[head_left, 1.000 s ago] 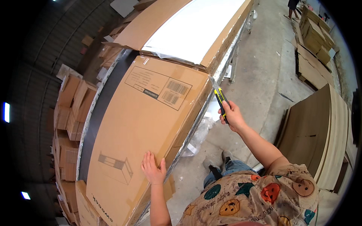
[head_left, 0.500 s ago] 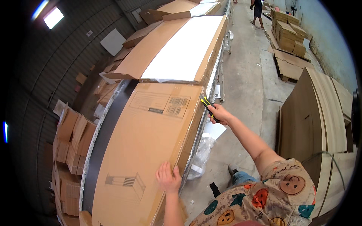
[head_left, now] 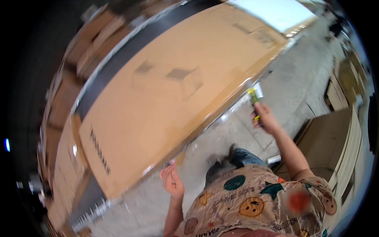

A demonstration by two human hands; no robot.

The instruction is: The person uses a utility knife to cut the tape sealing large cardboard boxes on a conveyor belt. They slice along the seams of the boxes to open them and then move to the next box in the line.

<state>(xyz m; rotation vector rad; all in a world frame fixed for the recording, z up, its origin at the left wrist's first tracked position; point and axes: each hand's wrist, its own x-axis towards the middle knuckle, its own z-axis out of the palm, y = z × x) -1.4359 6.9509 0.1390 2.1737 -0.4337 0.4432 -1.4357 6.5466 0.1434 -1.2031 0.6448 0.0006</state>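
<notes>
A long, flat cardboard box (head_left: 158, 114) with a printed line drawing of furniture lies on a dark conveyor belt (head_left: 103, 83). My right hand (head_left: 266, 117) is closed around a yellow and black utility knife (head_left: 253, 97), its tip pointing up beside the box's near long edge. My left hand (head_left: 172, 182) is off the box, just beyond its near lower edge. Its fingers are blurred but look loosely extended, with nothing plainly held. A small pink spot by the fingertips is too blurred to name.
Farther along the line lies a white panel (head_left: 276, 14) in cardboard. Another carton (head_left: 65, 170) sits near the belt's lower end. Stacked cartons (head_left: 96, 43) stand left beyond the conveyor. Large boards (head_left: 327, 138) lean at my right, and a person (head_left: 336, 27) stands far off.
The view has swung toward the box's near end. My left hand has lifted off the box top and moved past its edge. My right hand, still gripping the knife, has moved back along the side.
</notes>
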